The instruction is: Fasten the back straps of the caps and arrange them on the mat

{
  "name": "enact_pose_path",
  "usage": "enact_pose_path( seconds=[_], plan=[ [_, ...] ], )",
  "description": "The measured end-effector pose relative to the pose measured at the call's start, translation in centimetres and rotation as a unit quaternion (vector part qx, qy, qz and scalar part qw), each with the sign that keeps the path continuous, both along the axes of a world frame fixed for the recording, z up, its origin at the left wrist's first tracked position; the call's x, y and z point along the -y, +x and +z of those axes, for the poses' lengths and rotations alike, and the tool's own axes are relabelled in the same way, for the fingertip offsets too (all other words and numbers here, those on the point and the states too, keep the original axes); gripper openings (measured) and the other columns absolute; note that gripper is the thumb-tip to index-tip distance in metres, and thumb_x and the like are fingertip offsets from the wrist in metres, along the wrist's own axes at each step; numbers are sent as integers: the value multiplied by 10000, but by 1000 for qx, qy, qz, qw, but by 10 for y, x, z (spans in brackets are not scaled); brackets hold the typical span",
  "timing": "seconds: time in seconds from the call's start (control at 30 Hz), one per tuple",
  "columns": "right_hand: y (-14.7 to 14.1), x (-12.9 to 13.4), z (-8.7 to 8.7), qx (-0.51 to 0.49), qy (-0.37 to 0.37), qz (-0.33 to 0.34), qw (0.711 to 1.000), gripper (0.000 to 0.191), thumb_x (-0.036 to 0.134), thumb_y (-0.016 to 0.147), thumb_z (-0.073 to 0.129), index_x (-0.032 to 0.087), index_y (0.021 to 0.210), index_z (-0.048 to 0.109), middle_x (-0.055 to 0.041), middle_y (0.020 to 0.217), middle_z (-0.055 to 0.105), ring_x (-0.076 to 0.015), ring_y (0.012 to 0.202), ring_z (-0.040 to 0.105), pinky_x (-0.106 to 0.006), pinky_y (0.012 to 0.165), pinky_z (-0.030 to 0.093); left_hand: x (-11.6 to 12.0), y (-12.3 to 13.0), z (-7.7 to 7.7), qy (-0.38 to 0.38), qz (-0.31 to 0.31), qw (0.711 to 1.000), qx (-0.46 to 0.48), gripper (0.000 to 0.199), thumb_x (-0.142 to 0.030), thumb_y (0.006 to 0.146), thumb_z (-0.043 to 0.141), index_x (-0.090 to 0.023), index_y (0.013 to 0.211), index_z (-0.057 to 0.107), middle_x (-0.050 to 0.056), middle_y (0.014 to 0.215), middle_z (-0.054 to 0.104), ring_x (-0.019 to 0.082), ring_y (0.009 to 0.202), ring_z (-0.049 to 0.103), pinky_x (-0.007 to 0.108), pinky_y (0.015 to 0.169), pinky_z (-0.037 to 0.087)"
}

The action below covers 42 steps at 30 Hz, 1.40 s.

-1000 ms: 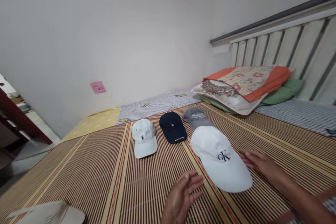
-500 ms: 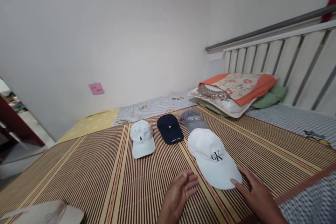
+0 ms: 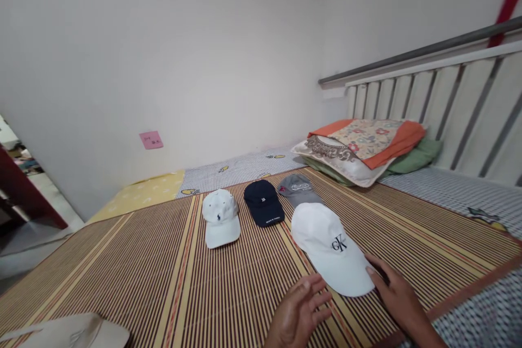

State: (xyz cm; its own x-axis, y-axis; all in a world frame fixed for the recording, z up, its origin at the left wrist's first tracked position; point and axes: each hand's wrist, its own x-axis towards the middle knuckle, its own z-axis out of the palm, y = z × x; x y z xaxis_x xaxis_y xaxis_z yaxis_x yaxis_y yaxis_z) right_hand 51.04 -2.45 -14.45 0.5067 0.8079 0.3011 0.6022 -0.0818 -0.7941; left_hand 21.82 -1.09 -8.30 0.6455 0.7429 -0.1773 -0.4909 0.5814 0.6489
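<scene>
A white baseball cap [image 3: 322, 228] with dark "CK" lettering is tilted with its brim toward me. My right hand [image 3: 393, 288] pinches the brim's right edge, thumb on top and the other fingers partly hidden beyond it. Just left of that brim, my left hand [image 3: 304, 310] is open with fingers apart, holding nothing. Farther back lie a white cap with a small dark emblem [image 3: 220, 216], a navy cap [image 3: 263, 202] and a grey cap [image 3: 299, 189]. The grey one is partly covered by the CK cap.
A striped woven mat [image 3: 159, 266] covers the bed. At the lower left, a beige cap [image 3: 77, 331] is cut off by the frame. Stacked pillows [image 3: 362, 144] rest by the slatted headboard [image 3: 444, 103]. A pink note [image 3: 151, 140] is stuck on the wall.
My left hand has moved right, closer to the CK cap's brim. My right hand stays at the brim's edge, and the cap has shifted only slightly.
</scene>
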Motion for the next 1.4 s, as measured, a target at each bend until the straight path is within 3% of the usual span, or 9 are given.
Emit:
enact_pose_path(
  seconds=[0.17, 0.3, 0.47, 0.57, 0.83, 1.03, 1.27, 1.4],
  plan=[
    [-8, 0, -1, 44, 53, -25, 997, 582, 654, 852, 450, 202, 1105, 714, -184, 1183, 774, -412, 1121, 703, -581, 971, 552, 0, 5, 2, 1, 15, 999, -32, 483, -462, 793, 820, -140, 1149, 766, 194, 1294, 668, 303, 1142, 653, 389, 935, 492],
    [-15, 3, 1, 74, 77, -17, 994, 582, 649, 873, 487, 174, 1140, 690, -205, 1202, 761, -420, 1137, 688, -598, 990, 532, 2, 10, 5, 11, 35, 996, -76, 558, -513, 712, 877, -150, 1117, 754, 172, 1221, 670, 290, 1084, 665, 368, 884, 501],
    [-16, 8, 0, 94, 80, -16, 992, 544, 619, 909, 490, 192, 1188, 681, -179, 1202, 761, -402, 1118, 701, -569, 943, 561, 6, 10, 14, 18, 11, 992, -123, 679, -575, 717, 862, -143, 1218, 711, 227, 1449, 562, 330, 1200, 628, 413, 983, 493],
    [-16, 9, -1, 123, 100, -2, 987, 497, 576, 915, 498, 199, 1177, 690, -173, 1200, 760, -402, 1128, 700, -573, 959, 553, 6, 10, 16, 21, 13, 991, -128, 694, -577, 696, 876, -139, 1210, 717, 233, 1452, 555, 331, 1205, 621, 414, 990, 488],
    [-16, 8, -8, 122, 115, 13, 986, 483, 552, 939, 516, 185, 1211, 670, -175, 1223, 747, -393, 1152, 682, -614, 1008, 516, 8, 11, 6, 47, 29, 993, -108, 531, -539, 686, 890, -166, 1048, 777, 153, 1184, 692, 274, 1057, 679, 374, 925, 484],
    [-14, 6, -10, 128, 129, 2, 983, 467, 507, 948, 468, 158, 1189, 661, -196, 1205, 743, -388, 1136, 686, -591, 989, 531, 13, 7, 4, 74, 24, 990, -113, 496, -508, 718, 873, -181, 1080, 782, 157, 1309, 678, 310, 1187, 647, 406, 1010, 456],
    [-14, 9, -7, 113, 133, -16, 985, 436, 469, 953, 434, 152, 1147, 662, -192, 1155, 750, -360, 1108, 689, -545, 979, 541, 13, 6, 7, 123, -6, 981, -149, 575, -557, 695, 865, -158, 1097, 765, 153, 1150, 730, 333, 1222, 637, 452, 1087, 423],
    [-20, 10, -1, 99, 135, -6, 986, 454, 517, 906, 497, 158, 1109, 685, -192, 1145, 753, -373, 1118, 680, -555, 1007, 516, 35, 19, 1, 170, 28, 962, -212, 621, -558, 727, 822, -130, 1166, 718, 170, 1186, 720, 353, 1231, 618, 490, 1118, 396]
  ],
)
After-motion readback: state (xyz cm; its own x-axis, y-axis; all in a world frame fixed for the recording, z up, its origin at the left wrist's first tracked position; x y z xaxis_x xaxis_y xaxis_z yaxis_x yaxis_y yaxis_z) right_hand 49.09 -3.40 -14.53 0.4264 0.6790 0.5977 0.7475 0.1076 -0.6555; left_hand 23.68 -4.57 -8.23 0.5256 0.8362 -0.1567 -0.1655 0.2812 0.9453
